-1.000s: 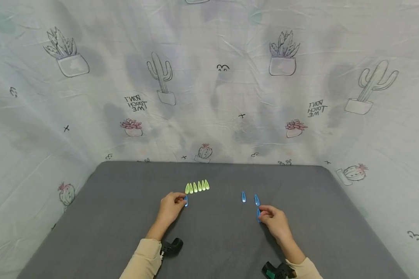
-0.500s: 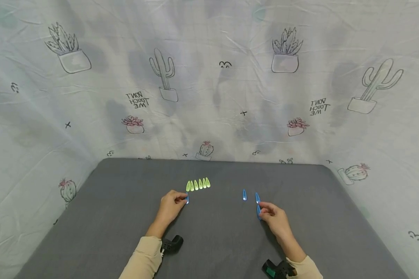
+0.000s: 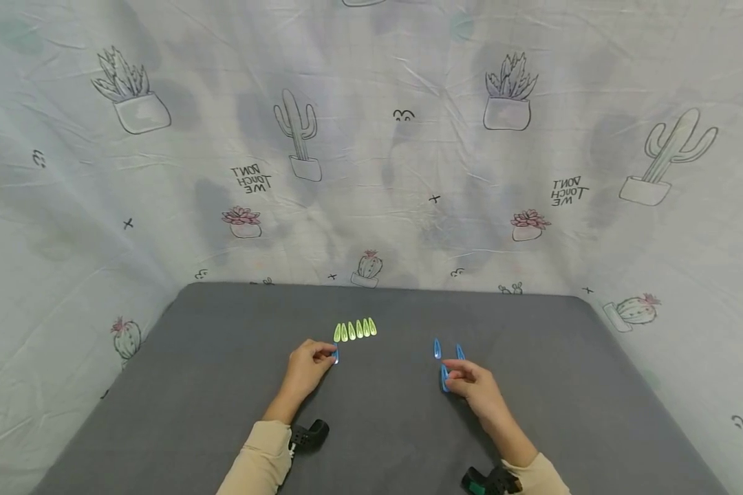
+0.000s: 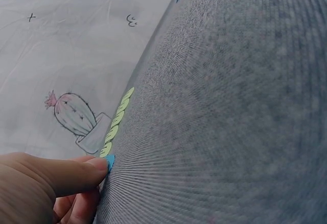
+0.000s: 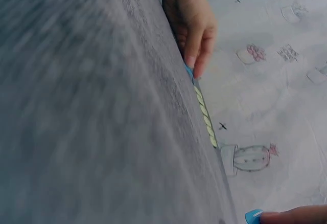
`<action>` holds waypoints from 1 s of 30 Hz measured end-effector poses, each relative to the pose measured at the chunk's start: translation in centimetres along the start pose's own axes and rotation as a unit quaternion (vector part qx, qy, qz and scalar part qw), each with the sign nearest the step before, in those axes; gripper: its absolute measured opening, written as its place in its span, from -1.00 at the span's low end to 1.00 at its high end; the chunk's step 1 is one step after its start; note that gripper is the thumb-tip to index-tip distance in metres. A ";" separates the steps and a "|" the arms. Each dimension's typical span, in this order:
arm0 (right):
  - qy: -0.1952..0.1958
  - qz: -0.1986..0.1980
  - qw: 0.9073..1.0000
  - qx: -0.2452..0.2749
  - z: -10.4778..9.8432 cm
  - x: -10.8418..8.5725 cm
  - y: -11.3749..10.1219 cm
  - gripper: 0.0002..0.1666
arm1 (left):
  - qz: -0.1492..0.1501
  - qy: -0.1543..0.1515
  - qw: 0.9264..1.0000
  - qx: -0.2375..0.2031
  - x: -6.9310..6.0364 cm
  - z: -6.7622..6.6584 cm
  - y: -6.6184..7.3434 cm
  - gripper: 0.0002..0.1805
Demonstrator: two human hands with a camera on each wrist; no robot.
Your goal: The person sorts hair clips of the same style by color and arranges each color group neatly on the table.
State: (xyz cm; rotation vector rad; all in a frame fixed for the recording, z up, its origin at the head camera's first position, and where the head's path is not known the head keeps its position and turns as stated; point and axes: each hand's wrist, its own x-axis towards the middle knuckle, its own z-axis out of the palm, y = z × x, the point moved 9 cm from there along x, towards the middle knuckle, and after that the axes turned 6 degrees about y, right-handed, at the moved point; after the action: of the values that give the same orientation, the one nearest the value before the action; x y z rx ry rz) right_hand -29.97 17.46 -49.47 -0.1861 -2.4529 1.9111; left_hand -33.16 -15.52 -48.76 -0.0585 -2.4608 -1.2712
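My left hand point(image 3: 306, 369) pinches a blue hair clip point(image 3: 336, 355) between thumb and fingers, just below the left end of a row of several yellow-green clips point(image 3: 356, 329). In the left wrist view that blue clip point(image 4: 110, 161) shows beyond the thumb. My right hand point(image 3: 478, 392) holds another blue clip point(image 3: 444, 378) by its right side. Just above the right hand lie two more blue clips, one at the left point(image 3: 437, 348) and one at the right point(image 3: 460, 352). The right wrist view shows a fingertip on the held blue clip point(image 5: 253, 216).
A grey table point(image 3: 384, 426) spreads under both hands. Behind it and at the sides hangs a pale cloth point(image 3: 347, 220) printed with cacti and potted plants. Black devices are strapped on both wrists, at the left point(image 3: 310, 435) and at the right point(image 3: 491, 480).
My right hand has moved left with its blue clip, away from beneath the rightmost clip. The left hand stays at its clip below the row. The head view has shifted slightly.
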 end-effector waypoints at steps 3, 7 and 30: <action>-0.017 -0.001 1.000 0.003 1.2 0.1 -0.4 -0.58 | -0.001 -0.001 1.000 0.002 -0.1 0.1 0.0 -0.85; -0.040 -0.011 0.999 0.003 3.0 0.3 -1.1 -0.59 | -0.005 -0.001 1.000 0.005 -0.1 0.2 -0.1 -0.86; -0.105 -0.073 0.992 0.003 13.3 2.2 -6.2 -0.59 | -0.006 0.003 1.000 0.001 0.5 -0.2 0.0 -0.87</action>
State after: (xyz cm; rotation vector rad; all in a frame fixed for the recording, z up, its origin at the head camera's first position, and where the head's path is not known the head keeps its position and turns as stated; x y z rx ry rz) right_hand -33.85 3.42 -46.82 0.1991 -2.5046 1.9655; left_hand -33.54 -15.73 -48.52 -0.0406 -2.4609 -1.2729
